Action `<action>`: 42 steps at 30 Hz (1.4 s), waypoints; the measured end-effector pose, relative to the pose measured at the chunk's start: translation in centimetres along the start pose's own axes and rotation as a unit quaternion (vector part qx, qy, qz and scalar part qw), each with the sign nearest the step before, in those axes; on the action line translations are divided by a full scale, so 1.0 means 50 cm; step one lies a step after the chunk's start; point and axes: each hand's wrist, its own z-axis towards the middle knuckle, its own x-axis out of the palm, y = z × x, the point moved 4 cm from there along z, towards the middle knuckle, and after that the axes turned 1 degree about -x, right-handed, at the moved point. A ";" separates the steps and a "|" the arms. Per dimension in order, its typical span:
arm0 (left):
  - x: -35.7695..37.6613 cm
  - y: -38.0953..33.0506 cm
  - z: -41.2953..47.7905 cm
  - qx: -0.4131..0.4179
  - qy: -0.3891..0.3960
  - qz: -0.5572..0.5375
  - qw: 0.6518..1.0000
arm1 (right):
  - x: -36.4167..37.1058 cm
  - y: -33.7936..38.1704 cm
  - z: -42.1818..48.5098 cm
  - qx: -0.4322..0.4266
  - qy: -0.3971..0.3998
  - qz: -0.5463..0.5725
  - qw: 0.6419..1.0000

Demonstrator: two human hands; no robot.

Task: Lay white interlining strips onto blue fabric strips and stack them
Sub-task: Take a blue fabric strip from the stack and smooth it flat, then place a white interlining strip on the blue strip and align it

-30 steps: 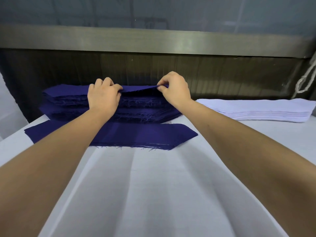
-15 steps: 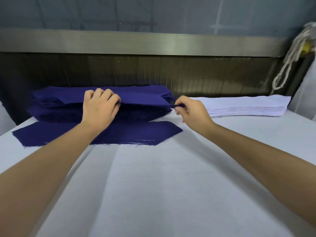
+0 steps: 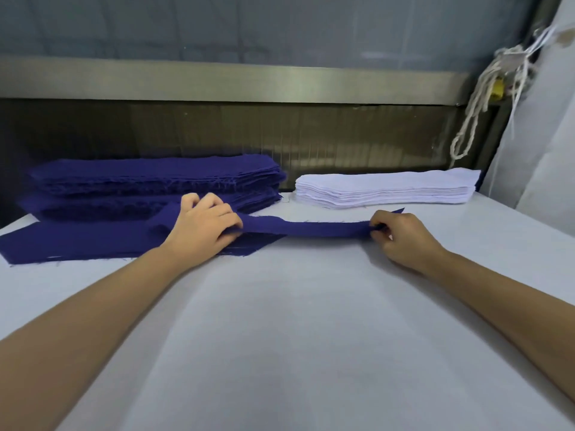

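Head view: I have one long dark-blue woven fabric strip (image 3: 311, 229) stretched between my hands, just above the white cloth-covered worktop (image 3: 295, 337). My left hand (image 3: 202, 228) has its fingers curled over the strip part-way along, and the strip's left end trails out behind the knuckles. My right hand (image 3: 401, 237) pinches the right end between thumb and fingertips, just short of the slanted tip.

The strip hangs in front of the tall stack of dark-blue fabric strips (image 3: 155, 175) at far left. Its left part passes over a single flat dark-blue strip (image 3: 77, 241) lying on the worktop, near side of that stack. The stack of white interlining strips (image 3: 385, 189) sits at far right, just beside the blue stack but apart from it.

I judge this cloth light and quite limp. Between my hands it runs as a narrow, partly folded band, so it will likely sag, twist or fold once tension drops. The cut edges are frayed, so threads may catch on neighbouring pieces. It is best held near both ends, kept gently taut and lowered flat. The interlining looks thin and a little crisper. I would lift its top piece by one corner, since the layers may cling together.
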 end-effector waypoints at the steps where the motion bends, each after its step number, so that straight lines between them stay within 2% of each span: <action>1: 0.000 -0.011 0.004 0.007 0.009 -0.016 1.000 | -0.007 -0.013 -0.002 0.013 0.003 -0.017 1.000; 5: 0.003 -0.049 0.013 0.038 0.054 -0.057 0.996 | -0.038 -0.046 -0.003 0.060 0.036 -0.094 0.993; 9: 0.005 -0.072 0.005 0.071 0.094 -0.096 0.988 | -0.063 -0.059 0.000 0.078 0.007 -0.150 0.985; 13: 0.010 -0.080 0.002 0.050 0.107 -0.142 0.983 | -0.062 -0.062 -0.002 0.130 0.052 -0.256 0.957; 17: 0.014 -0.091 0.004 0.033 0.116 -0.177 0.977 | -0.062 -0.041 -0.002 0.122 0.069 -0.323 0.936; 20: 0.012 -0.107 0.007 0.041 0.119 -0.199 0.972 | -0.055 -0.021 -0.001 0.082 0.052 -0.316 0.944; 24: 0.014 -0.122 0.011 0.033 0.174 -0.231 0.957 | -0.020 -0.004 -0.013 0.004 0.071 -0.232 0.970; 27: 0.021 -0.112 0.005 -0.017 0.201 -0.299 0.933 | -0.006 -0.018 -0.016 0.019 0.117 -0.205 0.972; 33: 0.044 -0.087 -0.002 -0.052 0.222 -0.279 0.933 | -0.015 -0.040 -0.019 0.083 0.163 -0.161 0.970; 38: 0.048 -0.091 0.007 -0.035 0.221 -0.281 0.933 | -0.017 -0.037 -0.013 0.097 0.153 -0.166 0.969; 42: 0.046 -0.087 0.034 -0.032 0.185 -0.279 0.942 | -0.016 -0.015 0.027 0.081 0.088 -0.174 0.977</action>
